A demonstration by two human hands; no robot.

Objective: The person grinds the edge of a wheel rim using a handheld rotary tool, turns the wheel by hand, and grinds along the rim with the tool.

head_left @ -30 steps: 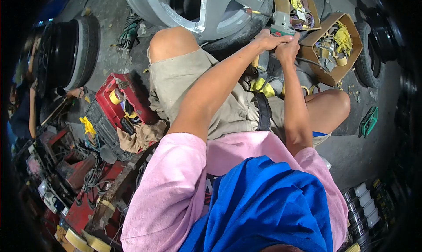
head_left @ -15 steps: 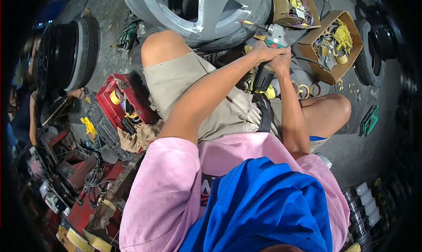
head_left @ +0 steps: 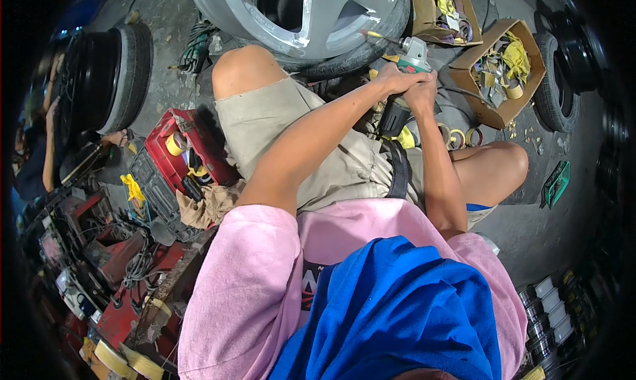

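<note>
My left hand (head_left: 396, 82) and my right hand (head_left: 420, 94) are side by side, both closed around the body of an angle grinder (head_left: 416, 56) with a grey metal head and a green casing. Its dark rear end shows below my hands, over my lap. From the head a thin shaft with a yellow and reddish tip (head_left: 371, 33) points left, over the silver alloy wheel rim (head_left: 308, 22). I cannot tell whether the tip touches the metal. The wheel lies flat in front of my knees, on a dark tyre (head_left: 344, 65).
Cardboard boxes (head_left: 464, 72) with scraps and tape stand to the right, near another tyre (head_left: 555, 82). A red toolbox (head_left: 162, 141) sits by my left knee. Tape rolls (head_left: 474, 136) lie near my right leg. Another person's hand (head_left: 118, 138) shows at the far left.
The view has shifted slightly. My hands keep their hold on the angle grinder, and its tip stays over the wheel rim.
</note>
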